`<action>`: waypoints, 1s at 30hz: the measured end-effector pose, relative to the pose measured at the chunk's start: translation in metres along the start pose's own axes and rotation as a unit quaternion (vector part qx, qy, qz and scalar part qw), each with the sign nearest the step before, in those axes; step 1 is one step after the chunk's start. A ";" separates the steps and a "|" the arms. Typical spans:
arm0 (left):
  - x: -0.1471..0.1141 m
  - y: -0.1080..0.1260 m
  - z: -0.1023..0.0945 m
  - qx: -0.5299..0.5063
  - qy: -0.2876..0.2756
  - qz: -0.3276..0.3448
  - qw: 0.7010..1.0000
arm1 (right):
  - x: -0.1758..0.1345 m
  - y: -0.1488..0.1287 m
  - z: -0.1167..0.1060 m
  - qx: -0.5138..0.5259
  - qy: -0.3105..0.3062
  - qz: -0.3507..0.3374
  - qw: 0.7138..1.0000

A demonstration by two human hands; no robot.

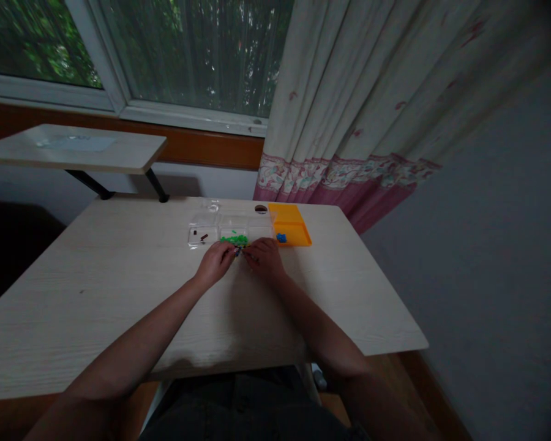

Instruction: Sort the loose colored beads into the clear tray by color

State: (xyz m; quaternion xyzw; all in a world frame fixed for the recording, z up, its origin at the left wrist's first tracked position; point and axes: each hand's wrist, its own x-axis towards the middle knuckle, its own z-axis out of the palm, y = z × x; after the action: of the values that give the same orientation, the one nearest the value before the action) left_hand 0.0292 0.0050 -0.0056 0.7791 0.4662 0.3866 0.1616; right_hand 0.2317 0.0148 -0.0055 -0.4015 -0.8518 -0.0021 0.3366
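Note:
My left hand [215, 263] and my right hand [267, 260] meet over the table, in front of a clear plastic compartment tray [204, 219]. Both have their fingers closed in a pinch on a small, dark assembly of pieces [239, 250], too small to make out in detail. Just beyond the fingertips, a heap of tiny green pieces [234, 240] fills a front compartment. A few small brown pieces [204, 237] lie in the compartment to the left. Past my right hand is a yellow tray [298, 234], with blue pieces [281, 237] in its near left corner.
The light wooden table [119, 294] has a round hole [261, 209] near its back edge. At the back left stands a raised shelf [133, 150] on black legs, bearing a clear plastic sheet [85, 143]. A curtain [330, 122] hangs behind the table, and a wall rises at right.

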 end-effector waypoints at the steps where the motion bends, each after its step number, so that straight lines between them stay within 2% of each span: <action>1: -0.001 0.001 -0.001 -0.017 -0.004 -0.012 1.000 | 0.000 -0.002 0.001 0.001 -0.002 0.002 1.000; 5: -0.003 0.004 -0.001 -0.071 -0.016 -0.051 0.996 | 0.000 -0.005 0.004 0.007 -0.010 0.011 1.000; 8: -0.004 0.005 0.001 -0.094 -0.021 -0.053 0.994 | 0.000 -0.006 0.005 0.014 -0.013 0.016 1.000; 17: -0.004 0.001 0.004 -0.083 -0.017 0.007 0.996 | 0.001 -0.006 0.007 0.035 -0.004 0.014 0.999; 22: -0.002 -0.002 0.005 -0.048 0.000 0.033 0.998 | 0.001 0.007 0.002 0.021 0.027 0.029 0.999; 25: -0.001 -0.003 0.006 -0.013 0.015 0.043 0.999 | 0.001 0.026 -0.009 -0.012 0.062 0.068 0.996; 30: -0.002 -0.003 0.005 0.008 0.016 0.063 0.998 | -0.005 0.059 -0.030 -0.095 0.094 0.191 0.972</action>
State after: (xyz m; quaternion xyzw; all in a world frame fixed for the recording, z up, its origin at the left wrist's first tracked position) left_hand 0.0305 0.0052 -0.0116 0.8020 0.4214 0.4049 0.1235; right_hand 0.2918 0.0432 -0.0011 -0.5853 -0.7193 -0.0565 0.3699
